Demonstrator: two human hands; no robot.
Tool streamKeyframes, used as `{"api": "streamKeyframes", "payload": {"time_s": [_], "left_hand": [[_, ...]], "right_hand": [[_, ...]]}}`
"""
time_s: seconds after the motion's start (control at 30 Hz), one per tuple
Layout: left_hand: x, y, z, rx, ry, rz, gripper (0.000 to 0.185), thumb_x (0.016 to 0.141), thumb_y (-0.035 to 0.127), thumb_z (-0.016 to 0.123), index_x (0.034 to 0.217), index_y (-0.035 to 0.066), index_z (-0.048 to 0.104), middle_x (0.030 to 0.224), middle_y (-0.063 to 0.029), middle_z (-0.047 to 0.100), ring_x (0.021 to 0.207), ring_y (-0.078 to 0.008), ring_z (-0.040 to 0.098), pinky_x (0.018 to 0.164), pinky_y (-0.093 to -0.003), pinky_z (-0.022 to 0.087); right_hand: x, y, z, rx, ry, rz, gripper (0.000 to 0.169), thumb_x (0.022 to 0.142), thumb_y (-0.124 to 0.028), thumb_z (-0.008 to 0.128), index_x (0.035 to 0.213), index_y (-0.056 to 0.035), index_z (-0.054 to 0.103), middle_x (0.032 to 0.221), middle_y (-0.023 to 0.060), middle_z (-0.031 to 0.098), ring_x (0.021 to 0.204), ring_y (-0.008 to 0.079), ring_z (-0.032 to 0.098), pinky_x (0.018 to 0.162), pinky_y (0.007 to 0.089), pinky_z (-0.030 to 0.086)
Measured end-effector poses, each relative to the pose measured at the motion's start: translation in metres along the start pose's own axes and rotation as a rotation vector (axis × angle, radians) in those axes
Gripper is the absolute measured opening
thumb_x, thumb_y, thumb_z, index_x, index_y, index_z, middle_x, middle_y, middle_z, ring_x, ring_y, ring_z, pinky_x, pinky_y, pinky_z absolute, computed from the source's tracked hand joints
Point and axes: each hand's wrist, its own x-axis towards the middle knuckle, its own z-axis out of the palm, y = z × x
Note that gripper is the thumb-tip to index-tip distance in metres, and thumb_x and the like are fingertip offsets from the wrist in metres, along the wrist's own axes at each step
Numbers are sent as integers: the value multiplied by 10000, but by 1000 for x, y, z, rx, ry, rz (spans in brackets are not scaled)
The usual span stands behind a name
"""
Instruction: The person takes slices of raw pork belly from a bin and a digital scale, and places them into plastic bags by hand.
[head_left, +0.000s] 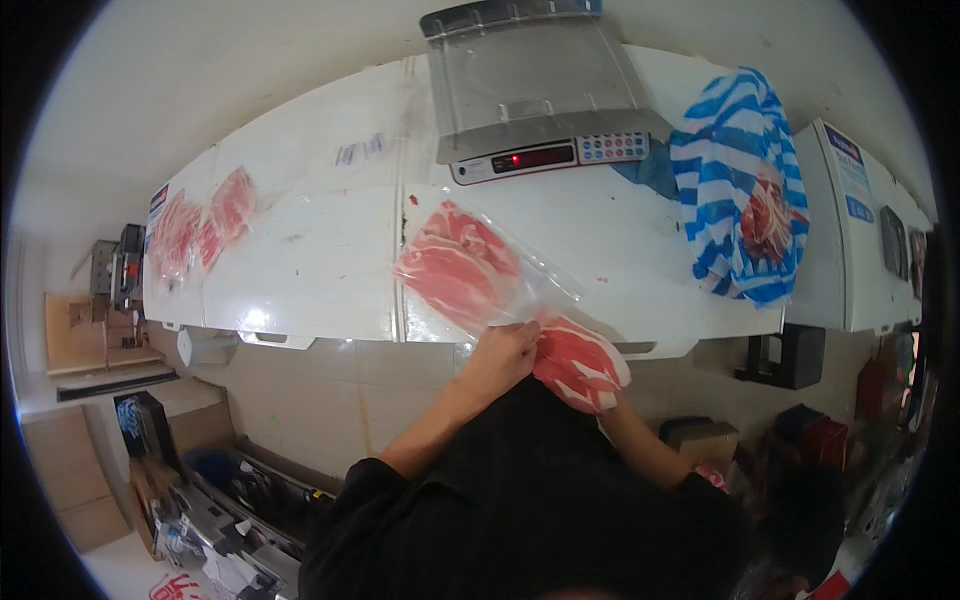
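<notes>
A clear plastic bag (536, 274) with sliced raw meat (457, 262) in it lies on the white freezer lid (322, 277). My left hand (508, 351) pinches the bag's near end at the freezer's front edge. More raw meat slices (577, 360) sit at the bag's mouth, close to my body. My right hand is hidden beneath these slices; only the wrist and forearm show. At the left, bagged meat slices (229, 206) lie flat. A blue-and-white striped plastic bag (705, 172) with raw meat (769, 217) rests at the right.
A digital scale (551, 156) with a transparent cover stands at the freezer's back. Small printed labels (360, 151) lie to its left. Another white freezer (821, 225) stands at the right. A black stool (795, 356) and open boxes (262, 480) are on the floor.
</notes>
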Motion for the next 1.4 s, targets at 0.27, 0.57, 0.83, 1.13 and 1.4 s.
{"api": "streamKeyframes", "payload": {"time_s": [0.27, 0.57, 0.83, 1.13, 1.4], "left_hand": [[1, 3, -19, -46, -60, 30, 33, 855, 16, 614, 880, 19, 594, 760, -216, 633, 760, -445, 663, 669, -539, 523], [14, -15, -85, -351, -51, 214, 42, 887, 64, 680, 898, 29, 659, 808, -154, 671, 722, -365, 677, 669, -461, 545], [49, -151, -123, 86, 330, 20, 270, 961, 235, 718, 1172, 73, 765, 1269, -112, 672, 1262, -330, 577, 1095, -461, 392], [45, -167, -112, -516, 416, -173, 283, 969, 150, 697, 1227, 49, 751, 1302, -133, 646, 1293, -330, 557, 1105, -444, 409], [49, -170, -113, -157, 378, -65, 261, 959, 119, 703, 1200, 62, 783, 1316, -147, 637, 1291, -356, 544, 1092, -452, 433]], "right_hand": [[116, 66, 28, 627, -40, -21, 499, 1119, -256, 438, 1548, -1, 423, 1560, 195, 487, 1413, 326, 516, 1189, 496, 441], [182, 52, 52, 587, 32, 43, 524, 1109, -269, 440, 1559, -3, 413, 1578, 208, 465, 1435, 373, 486, 1210, 527, 407], [164, 25, 47, 717, 224, 71, 546, 1100, -295, 453, 1574, -29, 406, 1591, 209, 451, 1454, 398, 461, 1220, 558, 388], [174, 26, 61, 577, 291, 83, 563, 1090, -315, 492, 1576, -42, 411, 1587, 186, 462, 1437, 327, 493, 1201, 464, 435], [204, 30, 68, 252, 219, 40, 551, 1097, -304, 476, 1572, -33, 414, 1596, 171, 454, 1473, 317, 451, 1239, 472, 393]]}}
